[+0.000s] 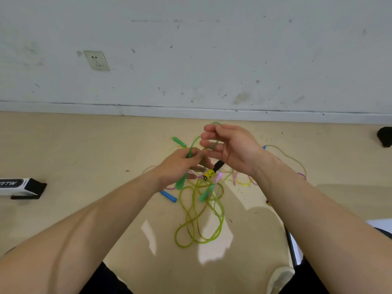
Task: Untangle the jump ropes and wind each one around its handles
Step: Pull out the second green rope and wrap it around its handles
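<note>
Left hand (180, 164) grips green handle (180, 183), fingers curled; right hand (233, 149) fingers half-curled, green rope (192, 144) looped over them.

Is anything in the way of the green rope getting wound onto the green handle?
Yes. The left hand grips the green handle and the right hand holds a loop of green rope, but lower down that rope runs through the pile, among a yellow-and-black handle and a pink rope.

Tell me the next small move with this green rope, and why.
Probably wind the loop in the right-hand grip around the green handle in the left-hand grip: the handle is already held, and most green rope lies loose on the floor.
</note>
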`<state>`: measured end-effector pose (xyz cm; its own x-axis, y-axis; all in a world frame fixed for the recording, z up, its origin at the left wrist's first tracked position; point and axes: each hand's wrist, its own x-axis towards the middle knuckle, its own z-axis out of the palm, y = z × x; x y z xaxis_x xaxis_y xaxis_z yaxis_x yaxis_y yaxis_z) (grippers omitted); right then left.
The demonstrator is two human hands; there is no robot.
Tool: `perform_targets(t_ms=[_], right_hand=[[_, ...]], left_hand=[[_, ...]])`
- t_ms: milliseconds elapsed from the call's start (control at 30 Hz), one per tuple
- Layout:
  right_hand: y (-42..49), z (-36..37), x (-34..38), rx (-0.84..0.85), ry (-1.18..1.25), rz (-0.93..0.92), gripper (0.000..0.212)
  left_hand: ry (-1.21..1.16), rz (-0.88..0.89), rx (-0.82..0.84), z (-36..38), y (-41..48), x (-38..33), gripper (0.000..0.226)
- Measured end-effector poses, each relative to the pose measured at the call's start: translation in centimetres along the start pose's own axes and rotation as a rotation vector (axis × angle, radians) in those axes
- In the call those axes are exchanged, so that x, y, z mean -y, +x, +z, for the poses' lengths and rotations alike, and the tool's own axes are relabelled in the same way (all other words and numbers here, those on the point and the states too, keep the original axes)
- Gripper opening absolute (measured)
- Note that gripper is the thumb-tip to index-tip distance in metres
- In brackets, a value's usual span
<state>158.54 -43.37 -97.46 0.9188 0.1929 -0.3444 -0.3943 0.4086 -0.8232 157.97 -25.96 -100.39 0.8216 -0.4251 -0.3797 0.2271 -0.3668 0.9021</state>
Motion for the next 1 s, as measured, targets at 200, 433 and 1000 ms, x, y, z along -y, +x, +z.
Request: perform_targets(t_ms=[200, 433, 1000], right_hand=[[0.3, -2.5, 1.7, -0.211, 0.253, -0.15, 0.027], [-0.1, -2.0, -0.8, -0.26, -0.453, 0.024, 0.042], [-0.1, -2.7, -5.7, 0.369, -1.053, 0.344, 0.019]], left_hand=[[0.018, 0.036, 0.028, 0.2, -0.4, -1.3, 0.028], [-0.582, 0.071, -0.175, -1.7, -0.6, -4.8, 0.027], [-0.697, 0.108, -0.636, -7.7, 0.2, -2.5, 0.023]])
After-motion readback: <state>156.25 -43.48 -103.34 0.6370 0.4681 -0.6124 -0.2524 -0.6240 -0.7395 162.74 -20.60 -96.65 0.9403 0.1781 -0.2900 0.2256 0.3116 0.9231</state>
